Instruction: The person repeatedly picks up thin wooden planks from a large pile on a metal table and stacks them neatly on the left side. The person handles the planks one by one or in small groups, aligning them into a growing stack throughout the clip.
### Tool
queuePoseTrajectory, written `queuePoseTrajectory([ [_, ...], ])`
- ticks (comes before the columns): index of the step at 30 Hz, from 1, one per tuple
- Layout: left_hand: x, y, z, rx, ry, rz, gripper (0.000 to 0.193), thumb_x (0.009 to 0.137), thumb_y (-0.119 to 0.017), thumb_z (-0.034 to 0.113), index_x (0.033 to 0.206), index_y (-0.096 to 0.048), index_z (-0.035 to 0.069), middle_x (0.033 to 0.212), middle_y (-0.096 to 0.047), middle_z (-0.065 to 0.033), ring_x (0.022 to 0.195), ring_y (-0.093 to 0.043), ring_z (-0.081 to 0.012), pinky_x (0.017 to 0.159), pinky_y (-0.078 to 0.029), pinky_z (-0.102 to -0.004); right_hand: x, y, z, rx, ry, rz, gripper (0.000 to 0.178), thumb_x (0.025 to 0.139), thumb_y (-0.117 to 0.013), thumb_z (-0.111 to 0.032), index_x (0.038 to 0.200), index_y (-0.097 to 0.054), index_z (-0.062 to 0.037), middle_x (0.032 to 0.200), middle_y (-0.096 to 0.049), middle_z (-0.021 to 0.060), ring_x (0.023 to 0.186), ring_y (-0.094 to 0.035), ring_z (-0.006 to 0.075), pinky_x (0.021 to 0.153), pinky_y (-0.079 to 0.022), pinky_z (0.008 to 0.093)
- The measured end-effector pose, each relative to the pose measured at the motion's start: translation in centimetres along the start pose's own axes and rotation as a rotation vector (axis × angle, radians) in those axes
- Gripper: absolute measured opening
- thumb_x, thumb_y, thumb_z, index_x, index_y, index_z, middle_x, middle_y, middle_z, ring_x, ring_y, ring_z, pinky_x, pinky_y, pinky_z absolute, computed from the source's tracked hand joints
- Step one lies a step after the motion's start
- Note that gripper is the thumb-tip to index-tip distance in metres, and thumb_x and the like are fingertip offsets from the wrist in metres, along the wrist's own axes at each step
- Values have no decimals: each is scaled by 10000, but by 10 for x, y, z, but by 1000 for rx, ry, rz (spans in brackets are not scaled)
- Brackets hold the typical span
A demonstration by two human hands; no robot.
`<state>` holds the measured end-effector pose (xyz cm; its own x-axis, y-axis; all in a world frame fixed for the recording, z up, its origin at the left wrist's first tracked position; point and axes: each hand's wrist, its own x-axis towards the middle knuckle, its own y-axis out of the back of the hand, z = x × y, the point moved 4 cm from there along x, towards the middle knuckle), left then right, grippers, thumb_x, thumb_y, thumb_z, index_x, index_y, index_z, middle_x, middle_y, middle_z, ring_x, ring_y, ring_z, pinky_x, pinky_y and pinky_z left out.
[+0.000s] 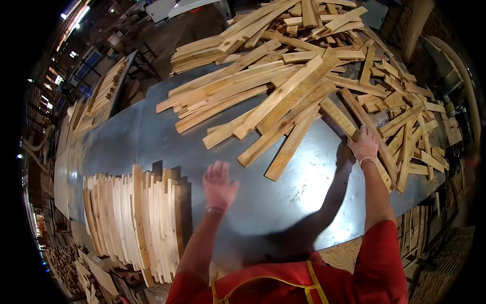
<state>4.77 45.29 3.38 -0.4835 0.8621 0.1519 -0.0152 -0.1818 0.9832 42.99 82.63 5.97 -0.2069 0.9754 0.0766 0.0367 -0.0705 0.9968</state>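
My right hand (364, 145), in a pale knit glove, is closed over a wooden slat (338, 117) at the right side of the metal-topped table (263, 202). That slat lies slanted at the edge of a loose heap, next to a darker slat (367, 119). My left hand (220, 185), gloved and slightly blurred, is above the table with fingers stretched and thumb apart, holding nothing. To its left stands a tight row of slats (116, 213) laid side by side, a few sticking out past the rest. Several slats (291, 149) fan out beyond my hands.
A big jumbled heap of slats (324, 35) covers the far and right parts of the table. At the right, a ribbed hose (463, 76) hangs beside it. Another bench with wood strips (104, 93) stands at the far left. More wood pieces (101, 276) lie below, left.
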Motion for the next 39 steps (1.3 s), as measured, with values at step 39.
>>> queuePoseTrajectory([
  [39,-388,91,-68,-220,447,-142,837,797,-852,368,1502,-502,85,1504,-522,-210,1372,-499,-419,1125,-395,-543,-478,-44,-421,766,886,-1297,782,915,-686,-379,1513,-412,44,1369,-631,313,1246,-629,444,1055,-482,450],
])
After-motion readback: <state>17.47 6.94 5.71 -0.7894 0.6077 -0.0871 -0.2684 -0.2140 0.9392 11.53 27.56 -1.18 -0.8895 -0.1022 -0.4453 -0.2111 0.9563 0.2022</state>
